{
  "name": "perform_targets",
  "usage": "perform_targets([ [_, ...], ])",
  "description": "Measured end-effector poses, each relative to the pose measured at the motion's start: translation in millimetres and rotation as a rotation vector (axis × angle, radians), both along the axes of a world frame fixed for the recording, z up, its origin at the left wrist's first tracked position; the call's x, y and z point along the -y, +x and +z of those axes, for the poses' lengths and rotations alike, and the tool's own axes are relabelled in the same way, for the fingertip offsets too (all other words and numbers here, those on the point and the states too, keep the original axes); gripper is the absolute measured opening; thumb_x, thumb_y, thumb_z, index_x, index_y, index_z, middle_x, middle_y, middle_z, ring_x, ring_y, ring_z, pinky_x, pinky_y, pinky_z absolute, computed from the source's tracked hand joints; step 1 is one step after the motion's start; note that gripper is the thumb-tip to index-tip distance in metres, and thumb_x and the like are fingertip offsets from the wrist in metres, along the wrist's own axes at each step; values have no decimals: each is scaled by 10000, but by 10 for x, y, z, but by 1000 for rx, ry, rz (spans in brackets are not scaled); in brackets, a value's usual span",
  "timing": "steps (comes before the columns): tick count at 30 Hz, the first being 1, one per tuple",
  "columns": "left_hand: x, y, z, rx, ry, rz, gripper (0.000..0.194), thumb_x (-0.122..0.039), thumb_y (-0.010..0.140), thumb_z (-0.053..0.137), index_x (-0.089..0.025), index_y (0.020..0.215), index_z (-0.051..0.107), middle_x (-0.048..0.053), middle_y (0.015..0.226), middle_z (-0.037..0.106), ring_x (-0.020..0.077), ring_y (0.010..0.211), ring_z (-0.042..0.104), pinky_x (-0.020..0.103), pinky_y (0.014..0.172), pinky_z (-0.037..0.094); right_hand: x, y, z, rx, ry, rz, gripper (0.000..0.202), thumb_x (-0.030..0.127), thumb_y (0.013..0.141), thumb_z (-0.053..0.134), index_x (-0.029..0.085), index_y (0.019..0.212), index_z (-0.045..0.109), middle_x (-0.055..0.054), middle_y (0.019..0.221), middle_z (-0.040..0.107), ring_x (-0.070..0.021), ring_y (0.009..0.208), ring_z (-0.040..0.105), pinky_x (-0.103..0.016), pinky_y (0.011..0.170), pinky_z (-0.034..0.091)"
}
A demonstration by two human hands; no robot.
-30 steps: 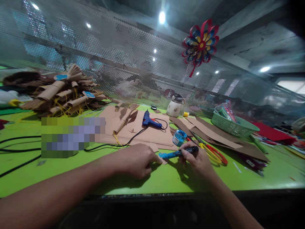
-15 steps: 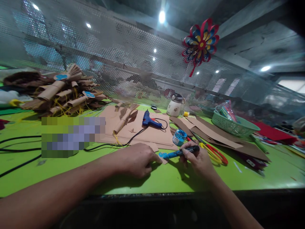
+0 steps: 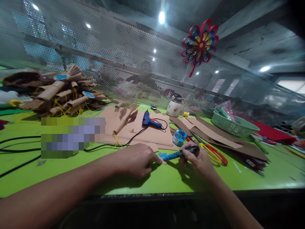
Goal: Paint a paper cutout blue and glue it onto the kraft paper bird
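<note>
My right hand (image 3: 194, 157) is closed around a black marker (image 3: 182, 152) whose front part is smeared with blue. Its tip touches a small piece of brown card (image 3: 163, 161) that carries blue paint (image 3: 162, 155). From the left, my left hand (image 3: 140, 160) presses a fingertip on the card's edge, the other fingers curled under. Just behind the marker stands an open jar of blue paint (image 3: 178, 138). Scissors with yellow and red handles (image 3: 218, 154) lie to the right of my right hand.
A blue glue gun (image 3: 151, 121) rests on brown card sheets (image 3: 140, 135). Rolled paper bundles (image 3: 69, 92) are heaped at the left. A bottle (image 3: 175, 105) stands at the back, a green basket (image 3: 234, 125) at the right. Black cables cross the left side.
The marker's tip has shifted very slightly on the small card. Otherwise both hands are nearly where they were.
</note>
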State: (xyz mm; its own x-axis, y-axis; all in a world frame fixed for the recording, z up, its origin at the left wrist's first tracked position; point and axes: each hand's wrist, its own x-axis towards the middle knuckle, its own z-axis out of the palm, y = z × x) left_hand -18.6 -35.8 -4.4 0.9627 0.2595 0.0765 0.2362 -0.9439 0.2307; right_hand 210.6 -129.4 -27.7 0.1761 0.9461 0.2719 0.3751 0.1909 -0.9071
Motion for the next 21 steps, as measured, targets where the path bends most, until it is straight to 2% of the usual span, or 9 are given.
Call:
perform_targets([
  [14, -28, -5, -29, -5, 12, -14, 536, -117, 727, 528, -295, 1221, 636, 58, 825, 711, 212, 756, 621, 290, 665, 415, -7, 13, -9, -22, 16, 18, 217, 397, 832, 590, 185, 810, 549, 20, 524, 592, -119, 416, 509, -237, 411, 426],
  [17, -24, -9, -28, 7, 14, -25, 514, -109, 725, 522, -296, 1187, 648, 55, 823, 707, 209, 755, 616, 289, 660, 409, -19, 25, -39, -81, 46, 14, 216, 390, 834, 606, 180, 817, 559, 18, 523, 596, -117, 415, 508, -231, 406, 425],
  [21, -6, -16, -23, 21, 19, -30, 540, -97, 740, 500, -314, 1220, 619, 49, 832, 708, 204, 749, 612, 285, 646, 399, -23, 74, -51, -244, 163, -73, 195, 361, 828, 633, 180, 838, 562, 18, 532, 603, -124, 435, 527, -228, 406, 429],
])
